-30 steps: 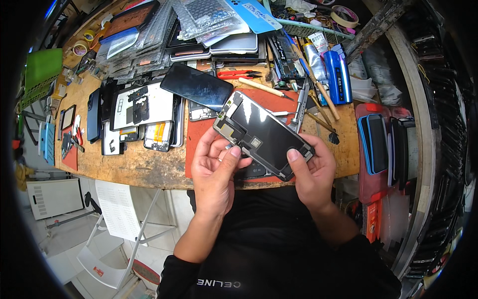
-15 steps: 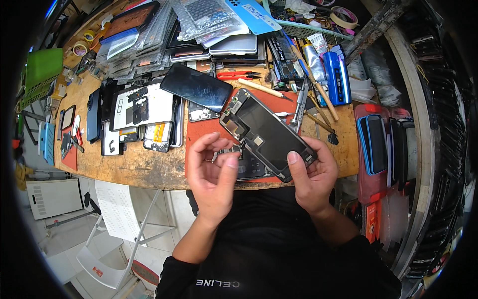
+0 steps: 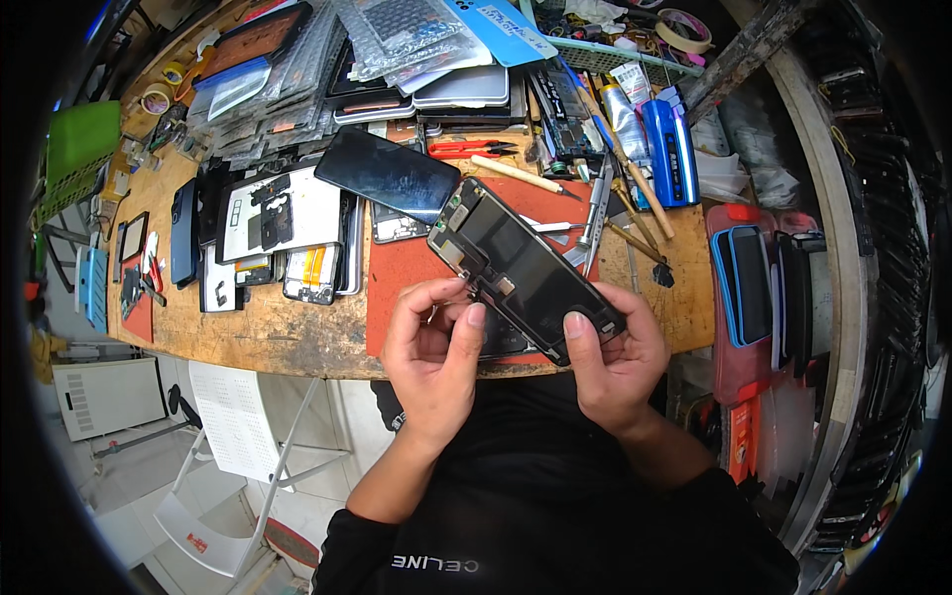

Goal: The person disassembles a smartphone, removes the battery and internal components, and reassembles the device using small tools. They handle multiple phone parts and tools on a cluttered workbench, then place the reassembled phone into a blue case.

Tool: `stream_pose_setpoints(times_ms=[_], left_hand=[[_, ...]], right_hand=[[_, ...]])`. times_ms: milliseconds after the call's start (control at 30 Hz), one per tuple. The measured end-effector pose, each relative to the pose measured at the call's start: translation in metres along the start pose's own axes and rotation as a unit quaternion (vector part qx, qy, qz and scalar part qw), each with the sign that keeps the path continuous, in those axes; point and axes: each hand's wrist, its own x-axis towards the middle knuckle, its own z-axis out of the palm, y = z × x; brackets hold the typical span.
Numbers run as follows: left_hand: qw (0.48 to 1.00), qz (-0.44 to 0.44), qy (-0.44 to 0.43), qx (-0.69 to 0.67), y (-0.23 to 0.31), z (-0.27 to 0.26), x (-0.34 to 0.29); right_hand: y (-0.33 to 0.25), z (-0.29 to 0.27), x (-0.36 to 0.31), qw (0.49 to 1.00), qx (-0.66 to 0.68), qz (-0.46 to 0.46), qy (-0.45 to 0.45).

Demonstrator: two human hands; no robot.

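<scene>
Head view, phone screen (image 3: pixel 531 268), slanted between both hands (image 3: pixel 434 362) (image 3: pixel 620 372)

A screen panel (image 3: pixel 531 263) is hiding fingertips of the right hand (image 3: pixel 623 362) and part of a black device (image 3: pixel 504 340), while the left hand (image 3: pixel 431 362) is obscuring its contact point.

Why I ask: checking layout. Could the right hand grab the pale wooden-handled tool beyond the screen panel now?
Probably not: the right hand holds the screen panel, which partly bars its way to the pale tool.
</scene>
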Motion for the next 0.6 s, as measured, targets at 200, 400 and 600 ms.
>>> stream_pose_setpoints(times_ms=[200,400,600], left_hand=[[0.999,0.0,0.034,0.004,-0.009,-0.002,-0.004],[0.998,0.031,0.012,0.052,-0.012,-0.004,-0.002],[0.999,0.022,0.028,0.036,-0.011,-0.003,-0.003]], right_hand=[[-0.004,0.005,0.002,0.997,0.059,0.043,0.011],[-0.002,0.006,-0.004,1.0,-0.004,0.012,0.001],[0.007,0.007,-0.007,0.999,-0.023,-0.029,-0.002]])
